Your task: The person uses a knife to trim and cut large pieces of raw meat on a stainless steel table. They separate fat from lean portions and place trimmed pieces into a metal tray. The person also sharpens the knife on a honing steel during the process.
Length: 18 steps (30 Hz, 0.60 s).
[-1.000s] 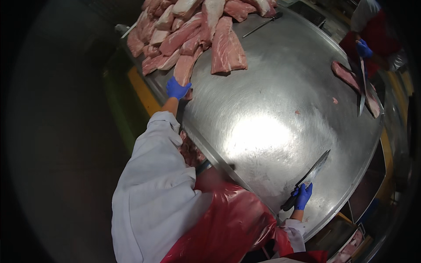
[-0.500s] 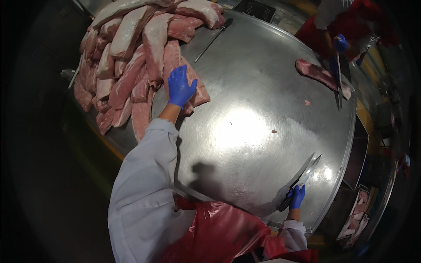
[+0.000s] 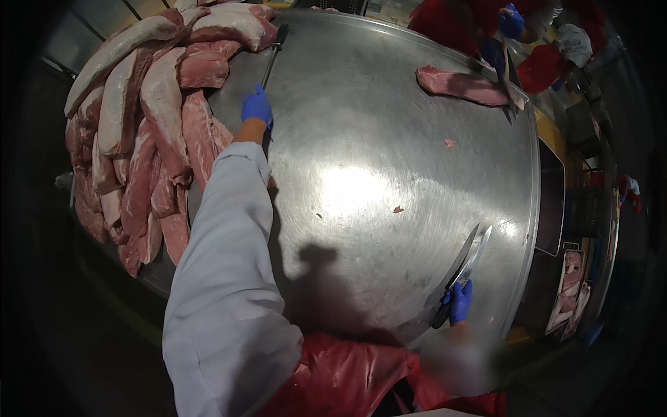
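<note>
Sharpening steel [image 3: 272, 62] lying on the counter [image 3: 368, 257] toward its far left, just beside the heap of pork loins [image 3: 158, 104], dark handle pointing away and slim rod running down toward the left hand [image 3: 257, 108]. Blue glove on that hand, placed over the rod's near end with one finger stretched forward; cannot tell from above whether touching the metal, gripping it or merely above it. Butcher knife [image 3: 478, 254] grasped in the right hand [image 3: 460, 300], likewise gloved in blue, fingers about the black handle, at the near right of the counter. Blade slanting away and to the right, clear of every piece of meat, with a dark streak close along its left side.

Loins stacked several deep on the left, pale fat-covered ones uppermost, pinker ones toward the near edge of the heap, close to the left sleeve [image 3: 229, 278]. Small scraps of meat [image 3: 398, 209] scattered across the middle, well apart from both hands. Single loin [image 3: 458, 87] near the far right edge, below a co-worker's gloved hand [image 3: 511, 21] and long knife [image 3: 512, 110], blade pointing down at the loin's right end. Red apron [image 3: 340, 372] along the near edge, with a shadow [image 3: 319, 285] cast ahead. More cuts of meat [image 3: 570, 283] beyond the counter's right edge. Right forearm blurred.
</note>
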Available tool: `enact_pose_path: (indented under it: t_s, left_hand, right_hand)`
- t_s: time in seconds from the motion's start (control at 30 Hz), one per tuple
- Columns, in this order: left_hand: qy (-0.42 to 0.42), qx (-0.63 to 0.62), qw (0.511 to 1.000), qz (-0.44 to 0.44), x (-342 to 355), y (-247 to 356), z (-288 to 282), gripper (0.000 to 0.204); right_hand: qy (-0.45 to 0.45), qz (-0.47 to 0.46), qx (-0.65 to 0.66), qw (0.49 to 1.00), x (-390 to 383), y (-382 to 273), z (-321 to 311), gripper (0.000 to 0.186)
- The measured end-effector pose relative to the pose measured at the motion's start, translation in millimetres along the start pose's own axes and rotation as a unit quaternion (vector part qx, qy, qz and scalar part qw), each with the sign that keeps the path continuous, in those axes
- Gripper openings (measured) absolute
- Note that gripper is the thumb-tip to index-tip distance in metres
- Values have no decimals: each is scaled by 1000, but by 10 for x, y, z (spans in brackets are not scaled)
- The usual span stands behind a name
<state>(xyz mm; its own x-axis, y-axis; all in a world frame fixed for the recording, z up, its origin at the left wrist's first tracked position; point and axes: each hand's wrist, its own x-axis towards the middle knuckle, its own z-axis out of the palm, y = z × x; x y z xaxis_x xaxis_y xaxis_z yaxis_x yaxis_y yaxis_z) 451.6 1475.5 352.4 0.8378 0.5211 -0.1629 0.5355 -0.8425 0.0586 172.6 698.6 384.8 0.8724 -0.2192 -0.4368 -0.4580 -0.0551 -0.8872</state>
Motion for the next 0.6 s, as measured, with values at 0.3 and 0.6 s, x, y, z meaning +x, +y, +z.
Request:
enact_pose_path:
  t_s: [0.3,0.6]
  left_hand:
    - [194,-57,893,401,-1444,1298,-158,71]
    - [-246,-90,873,412,-3879,1880,-127,30]
  right_hand:
    - [-3,26,7,1000,-30,-122,34,8]
    - [-73,-2,-8,997,-642,-79,-21,44]
